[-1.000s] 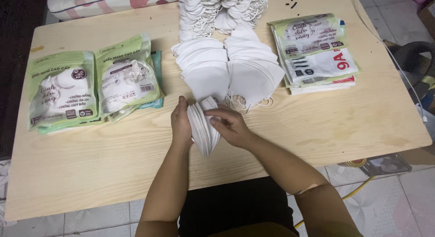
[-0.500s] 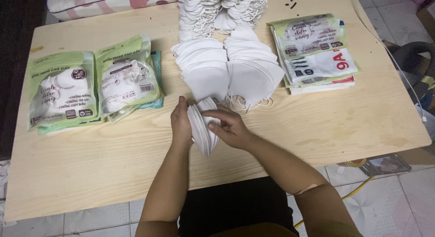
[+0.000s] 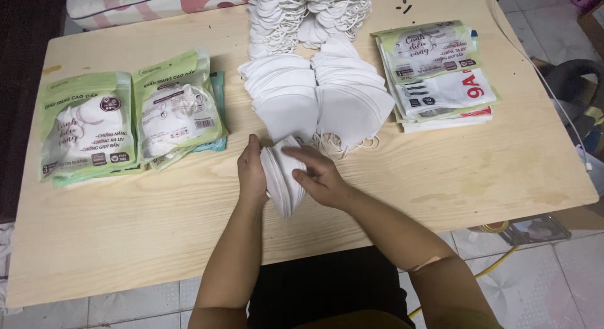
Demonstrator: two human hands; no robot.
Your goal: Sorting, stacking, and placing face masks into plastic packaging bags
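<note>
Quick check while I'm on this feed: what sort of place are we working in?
Probably a home or small-workshop packing station for face masks. A wooden table carries rows of loose white masks and piles of printed pouches, and both hands hold a small mask stack.

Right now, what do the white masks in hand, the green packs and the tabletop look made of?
Small stack of white folded masks, held between left hand and right hand: soft matte fabric, probably non-woven; no sheen, crisp fold edges.
Green-and-clear flat packs: glossy plastic film; glare and wrinkles.
Pale rectangular tabletop: light wood or wood-look laminate; visible grain, low sheen.
</note>
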